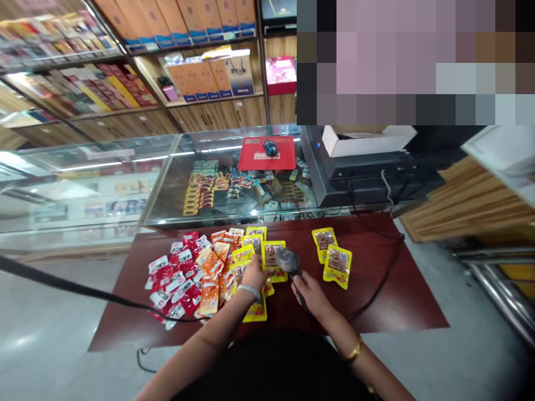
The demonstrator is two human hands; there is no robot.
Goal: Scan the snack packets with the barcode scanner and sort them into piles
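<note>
My right hand [311,294] is wrapped round the handle of a black barcode scanner [288,259], its head tilted over a yellow snack packet [271,253]. At that packet's lower left, my left hand [254,275] has its fingers closed on the edge. More yellow packets lie beneath and around the left hand. Left of them are piles of orange packets [211,264] and red-and-white packets [178,278]. Two yellow packets [337,264] lie apart, overlapping, to the right of the scanner.
All the packets rest on a dark red-brown table [376,295]. Behind it stands a glass display counter [167,206] with a red mouse pad [251,159] and a mouse [270,147]. A black cable [382,281] crosses the table's right side. A white open box [368,143] sits on dark equipment.
</note>
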